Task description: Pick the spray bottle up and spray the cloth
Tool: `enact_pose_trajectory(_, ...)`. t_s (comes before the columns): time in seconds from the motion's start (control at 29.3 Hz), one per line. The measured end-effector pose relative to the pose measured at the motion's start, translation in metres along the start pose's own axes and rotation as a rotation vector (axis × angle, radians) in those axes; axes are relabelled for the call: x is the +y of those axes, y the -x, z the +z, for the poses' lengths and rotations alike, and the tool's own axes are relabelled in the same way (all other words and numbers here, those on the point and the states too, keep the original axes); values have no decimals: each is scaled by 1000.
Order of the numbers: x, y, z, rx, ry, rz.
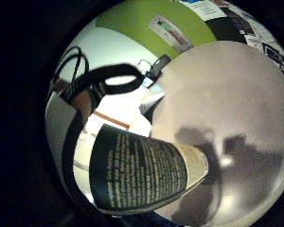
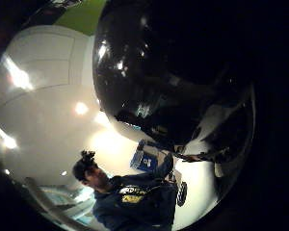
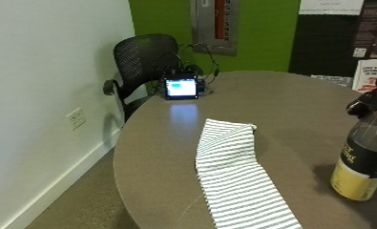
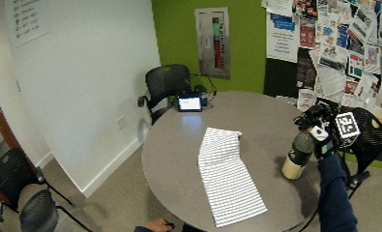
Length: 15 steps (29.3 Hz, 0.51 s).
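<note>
While the striped cloth (image 3: 239,179) lies flat along the round table (image 3: 289,95), the gloved right hand (image 4: 324,137) is curled round the upper part of the spray bottle (image 3: 362,157), which tilts with its base at or just above the tabletop, well apart from the cloth. Judged from this, the pick-up is under way; next the nozzle must be turned toward the cloth and the trigger squeezed

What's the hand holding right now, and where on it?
The gloved right hand grips the spray bottle around its neck, just under the black trigger head. The bottle looks tilted, its base at the table.
</note>
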State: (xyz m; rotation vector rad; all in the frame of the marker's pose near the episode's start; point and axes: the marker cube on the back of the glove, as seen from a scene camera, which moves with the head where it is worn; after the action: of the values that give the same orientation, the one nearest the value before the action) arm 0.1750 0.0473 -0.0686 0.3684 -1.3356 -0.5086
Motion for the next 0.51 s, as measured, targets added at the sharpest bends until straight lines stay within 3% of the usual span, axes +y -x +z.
enact_pose_trajectory(0.51, -30, 33, 52, 144, -226, -59)
